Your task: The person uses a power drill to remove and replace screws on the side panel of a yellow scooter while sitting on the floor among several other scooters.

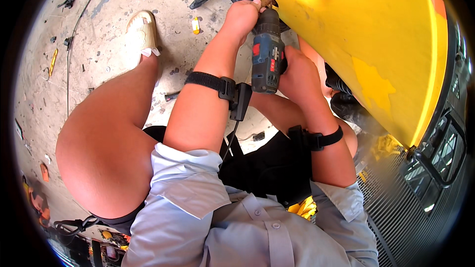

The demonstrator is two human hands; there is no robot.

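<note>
One drill [267, 62], clamped in your right fingers [292, 55]; left fingers [257, 2], hold unclear, at edge of panel [346, 24]; likely driving, alignment needed.

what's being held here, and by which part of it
The right grip holds the drill by its handle; whether the left grip holds anything near the chuck can't be told.

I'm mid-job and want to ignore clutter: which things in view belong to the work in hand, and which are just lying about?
In the work, it seems:
power drill, gripped by the right hand
yellow panel, its opening at the drill's front end
left hand, beside that opening

Apparently lying about:
small yellow-and-white item
long yellow item, far left
orange piece, lower left
</note>
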